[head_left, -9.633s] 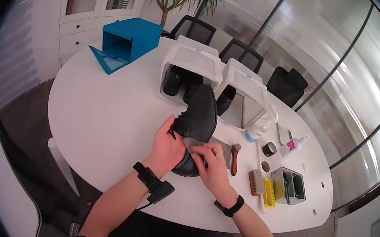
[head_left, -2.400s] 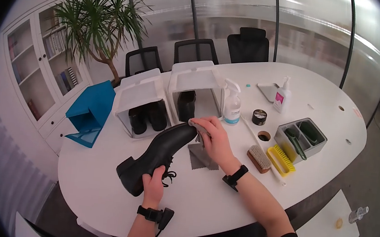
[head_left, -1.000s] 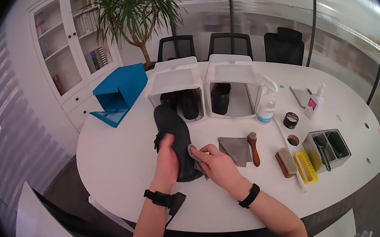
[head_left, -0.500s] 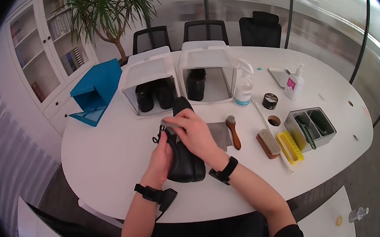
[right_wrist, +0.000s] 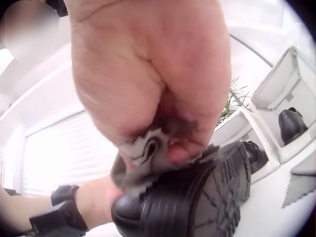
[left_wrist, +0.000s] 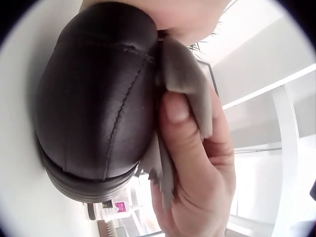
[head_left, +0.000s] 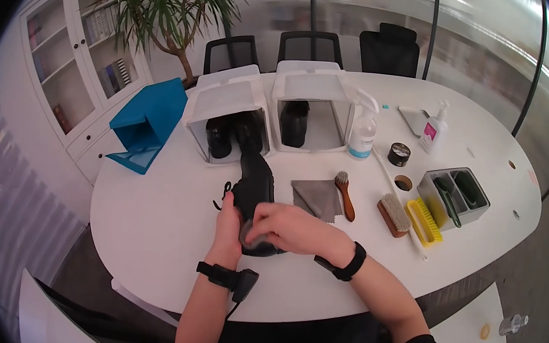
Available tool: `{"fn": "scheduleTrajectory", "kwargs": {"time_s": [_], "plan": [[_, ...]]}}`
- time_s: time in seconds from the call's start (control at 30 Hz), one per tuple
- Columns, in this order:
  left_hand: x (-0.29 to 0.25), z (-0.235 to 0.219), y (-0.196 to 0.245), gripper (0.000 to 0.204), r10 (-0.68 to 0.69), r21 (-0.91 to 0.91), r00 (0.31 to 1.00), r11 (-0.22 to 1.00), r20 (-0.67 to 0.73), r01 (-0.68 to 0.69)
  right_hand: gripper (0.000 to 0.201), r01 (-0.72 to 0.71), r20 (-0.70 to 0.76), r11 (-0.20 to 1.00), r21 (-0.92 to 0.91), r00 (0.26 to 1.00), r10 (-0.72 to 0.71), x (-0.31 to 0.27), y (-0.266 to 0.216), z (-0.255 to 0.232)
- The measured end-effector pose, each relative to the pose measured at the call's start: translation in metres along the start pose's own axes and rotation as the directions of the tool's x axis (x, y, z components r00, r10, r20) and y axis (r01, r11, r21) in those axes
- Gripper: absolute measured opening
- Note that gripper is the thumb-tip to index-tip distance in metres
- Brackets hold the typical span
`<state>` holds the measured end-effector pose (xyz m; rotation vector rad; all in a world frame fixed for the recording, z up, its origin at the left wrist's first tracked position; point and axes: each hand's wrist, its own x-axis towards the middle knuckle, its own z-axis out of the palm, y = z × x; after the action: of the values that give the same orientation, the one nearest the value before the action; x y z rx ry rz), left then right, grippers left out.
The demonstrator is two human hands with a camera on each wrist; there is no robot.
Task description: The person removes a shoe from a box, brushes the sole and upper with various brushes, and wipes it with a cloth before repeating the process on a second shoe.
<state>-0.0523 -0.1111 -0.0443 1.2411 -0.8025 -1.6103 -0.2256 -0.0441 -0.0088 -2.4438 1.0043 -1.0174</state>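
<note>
A black lace-up leather shoe (head_left: 254, 186) is held over the table, its toe toward the white boxes and its heel toward me. My left hand (head_left: 228, 230) grips it from the left side, thumb up near the laces. My right hand (head_left: 292, 228) pinches a folded grey cloth (left_wrist: 186, 74) against the back part of the shoe. In the left wrist view, the stitched heel of the shoe (left_wrist: 94, 103) fills the left side, with the thumb of the right hand (left_wrist: 192, 168) on the cloth. The right wrist view shows the cloth (right_wrist: 143, 163) bunched over the heel, above the treaded sole.
Two white boxes (head_left: 233, 92) with black shoes inside stand behind, beside an opened blue box (head_left: 151, 120). To the right lie another grey cloth (head_left: 315, 198), a small brush (head_left: 346, 196), a wooden brush (head_left: 393, 215), a yellow brush (head_left: 424, 224), a divided holder (head_left: 431, 189) and a spray bottle (head_left: 362, 137).
The right hand with the cloth has gone from the shoe's toe, along its side and the laces, to the heel. The left hand has turned the shoe so its toe points away.
</note>
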Motion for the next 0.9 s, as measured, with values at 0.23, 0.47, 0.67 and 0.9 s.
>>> {"fn": "scheduleTrajectory", "kwargs": {"time_s": [0.23, 0.47, 0.67, 0.9], "plan": [[0.004, -0.009, 0.000, 0.062, 0.131, 0.278, 0.936, 0.933, 0.325, -0.228, 0.024, -0.066, 0.430, 0.995, 0.073, 0.903, 0.028, -0.011, 0.009, -0.038], [0.014, -0.016, -0.013, 0.027, 0.085, 0.223, 0.925, 0.959, 0.370, -0.177, 0.026, 0.022, -0.189, 0.997, -0.070, 0.981, -0.035, -0.005, 0.033, -0.011], [-0.002, -0.002, -0.010, 0.016, 0.242, -0.122, 0.891, 0.970, 0.384, -0.211, 0.023, -0.121, -0.346, 0.993, 0.010, 0.931, 0.117, -0.003, 0.024, -0.012], [-0.021, 0.003, 0.012, 0.037, 0.360, -0.444, 0.851, 0.880, 0.383, -0.172, 0.031, 0.081, -0.412, 0.995, 0.052, 0.910, -0.053, 0.000, 0.009, -0.020]]}}
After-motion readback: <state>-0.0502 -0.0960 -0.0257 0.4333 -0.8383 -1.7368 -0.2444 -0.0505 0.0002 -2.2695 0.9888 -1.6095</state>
